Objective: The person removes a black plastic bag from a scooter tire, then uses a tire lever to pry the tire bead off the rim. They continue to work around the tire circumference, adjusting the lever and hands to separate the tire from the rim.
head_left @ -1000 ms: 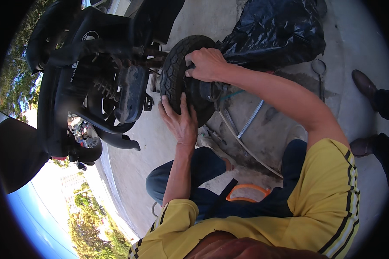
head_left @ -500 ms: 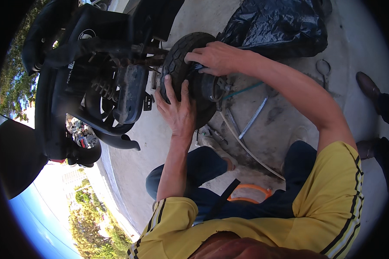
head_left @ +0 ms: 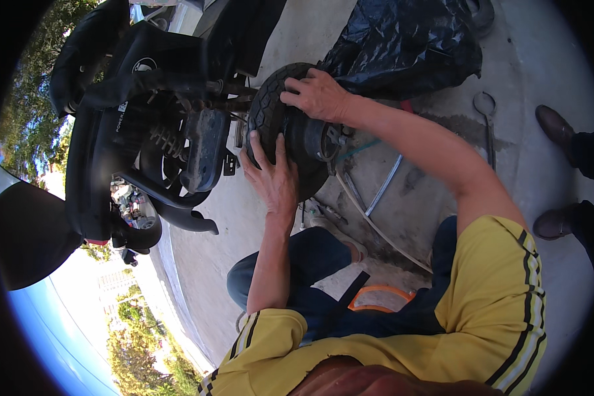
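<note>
Has left hand (head_left: 272, 185) unclenched, fingers fanned over near tread of black tyre (head_left: 268, 113), right hand (head_left: 318, 96) curled against far side of same tyre; can't tell if pinching anything. See tyre upright just beside dark scooter (head_left: 201, 152), inboard of concrete ground's (head_left: 204, 257) left edge, black plastic bag (head_left: 402, 53) close behind. Also see pale hose (head_left: 384, 236) and silver bar (head_left: 385, 185) lying right of tyre, ring-ended tool (head_left: 490, 133) farther right, well away from ground's left edge.
</note>
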`<state>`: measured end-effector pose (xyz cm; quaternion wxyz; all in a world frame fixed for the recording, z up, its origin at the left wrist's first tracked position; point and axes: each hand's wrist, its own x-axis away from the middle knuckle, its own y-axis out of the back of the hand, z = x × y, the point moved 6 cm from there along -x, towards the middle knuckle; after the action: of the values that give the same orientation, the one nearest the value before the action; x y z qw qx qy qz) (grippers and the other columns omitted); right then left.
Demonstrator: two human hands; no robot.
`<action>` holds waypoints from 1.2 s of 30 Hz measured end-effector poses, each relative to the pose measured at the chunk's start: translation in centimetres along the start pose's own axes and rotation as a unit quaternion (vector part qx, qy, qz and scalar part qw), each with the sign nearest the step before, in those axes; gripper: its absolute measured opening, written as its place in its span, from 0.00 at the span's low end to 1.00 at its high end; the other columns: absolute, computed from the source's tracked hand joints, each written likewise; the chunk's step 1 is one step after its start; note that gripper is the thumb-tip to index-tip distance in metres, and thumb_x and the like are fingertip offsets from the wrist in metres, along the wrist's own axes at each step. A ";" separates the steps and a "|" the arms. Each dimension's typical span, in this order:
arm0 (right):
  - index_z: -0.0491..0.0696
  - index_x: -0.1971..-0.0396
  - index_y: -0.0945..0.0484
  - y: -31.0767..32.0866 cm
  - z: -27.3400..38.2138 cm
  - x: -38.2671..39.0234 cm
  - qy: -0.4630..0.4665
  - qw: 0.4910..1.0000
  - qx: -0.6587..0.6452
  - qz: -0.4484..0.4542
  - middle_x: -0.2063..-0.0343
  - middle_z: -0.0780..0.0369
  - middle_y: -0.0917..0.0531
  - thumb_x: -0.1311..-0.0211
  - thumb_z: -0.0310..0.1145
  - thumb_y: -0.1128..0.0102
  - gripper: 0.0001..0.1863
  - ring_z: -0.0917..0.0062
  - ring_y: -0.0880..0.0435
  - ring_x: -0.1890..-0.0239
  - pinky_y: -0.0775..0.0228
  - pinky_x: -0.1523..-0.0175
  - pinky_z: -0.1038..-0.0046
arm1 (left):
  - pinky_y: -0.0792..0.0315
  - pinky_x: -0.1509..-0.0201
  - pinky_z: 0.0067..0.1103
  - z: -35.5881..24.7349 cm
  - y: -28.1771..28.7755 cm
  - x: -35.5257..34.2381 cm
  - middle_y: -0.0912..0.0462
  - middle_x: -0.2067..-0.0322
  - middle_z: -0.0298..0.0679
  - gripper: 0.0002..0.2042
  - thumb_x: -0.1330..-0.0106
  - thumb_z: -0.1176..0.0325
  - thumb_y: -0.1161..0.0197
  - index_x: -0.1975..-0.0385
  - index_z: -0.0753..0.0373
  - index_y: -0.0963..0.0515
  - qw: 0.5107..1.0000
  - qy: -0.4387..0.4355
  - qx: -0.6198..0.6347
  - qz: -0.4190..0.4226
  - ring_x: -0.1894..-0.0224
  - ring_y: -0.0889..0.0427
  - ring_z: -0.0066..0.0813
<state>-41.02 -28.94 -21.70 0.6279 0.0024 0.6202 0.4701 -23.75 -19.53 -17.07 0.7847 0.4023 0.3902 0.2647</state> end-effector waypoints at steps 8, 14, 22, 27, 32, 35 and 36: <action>0.56 0.56 0.19 0.3 1.3 2.0 0.148 0.987 -0.019 -0.059 0.58 0.66 0.22 0.39 0.37 0.36 0.11 0.74 0.18 0.56 0.32 0.53 0.63 | 0.32 0.32 0.57 0.1 -1.4 4.2 0.48 0.22 0.56 0.28 0.36 0.68 0.26 0.34 0.48 0.20 0.998 0.017 0.011 -0.057 0.30 0.39 0.75; 0.55 0.64 0.18 -0.3 1.6 0.0 0.046 0.993 -0.098 0.046 0.60 0.65 0.20 0.37 0.36 0.38 0.04 0.73 0.14 0.56 0.30 0.52 0.63 | 0.35 0.28 0.57 1.0 -1.9 6.9 0.48 0.22 0.58 0.32 0.37 0.67 0.24 0.31 0.47 0.23 0.998 0.009 0.044 -0.045 0.26 0.42 0.73; 0.50 0.60 0.17 -0.5 0.4 0.0 -0.014 0.998 -0.027 0.063 0.59 0.63 0.18 0.36 0.35 0.33 0.08 0.68 0.13 0.56 0.28 0.50 0.61 | 0.35 0.29 0.53 0.5 -0.4 -0.8 0.44 0.21 0.47 0.35 0.42 0.68 0.26 0.30 0.42 0.24 0.999 -0.036 -0.018 0.023 0.26 0.40 0.68; 0.46 0.58 0.18 0.3 -1.9 -0.3 -0.221 0.963 -0.121 0.092 0.72 0.50 0.11 0.36 0.40 0.29 0.15 0.50 0.11 0.65 0.24 0.50 0.53 | 0.30 0.37 0.49 -0.2 0.1 -1.9 0.38 0.23 0.43 0.32 0.48 0.71 0.28 0.37 0.43 0.18 0.999 -0.045 -0.023 -0.008 0.31 0.33 0.65; 0.45 0.65 0.12 0.2 -3.5 -1.3 -0.294 0.930 -0.132 0.180 0.68 0.50 0.10 0.45 0.42 0.24 0.16 0.51 0.09 0.59 0.22 0.51 0.48 | 0.31 0.38 0.52 -0.5 0.4 -2.3 0.41 0.24 0.45 0.36 0.50 0.70 0.25 0.35 0.42 0.20 0.999 -0.038 -0.012 0.021 0.32 0.36 0.64; 0.49 0.64 0.10 0.4 -2.6 -2.6 -0.280 0.926 -0.081 0.240 0.67 0.54 0.09 0.46 0.44 0.23 0.15 0.58 0.10 0.57 0.27 0.44 0.51 | 0.31 0.39 0.50 0.6 0.8 -2.2 0.38 0.24 0.43 0.33 0.50 0.71 0.28 0.39 0.43 0.18 0.999 -0.032 -0.019 0.016 0.34 0.33 0.63; 0.52 0.59 0.11 0.8 -2.3 -1.7 -0.201 0.971 -0.006 0.129 0.60 0.58 0.12 0.39 0.44 0.26 0.14 0.63 0.12 0.52 0.32 0.39 0.52 | 0.31 0.39 0.50 0.5 0.7 -2.5 0.38 0.24 0.43 0.33 0.50 0.71 0.28 0.39 0.43 0.18 0.999 -0.040 -0.021 0.005 0.33 0.33 0.63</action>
<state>-42.91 -30.87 -20.43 0.6740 0.1731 0.4724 0.5409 -24.80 -21.16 -15.33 0.8065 0.3978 0.3511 0.2608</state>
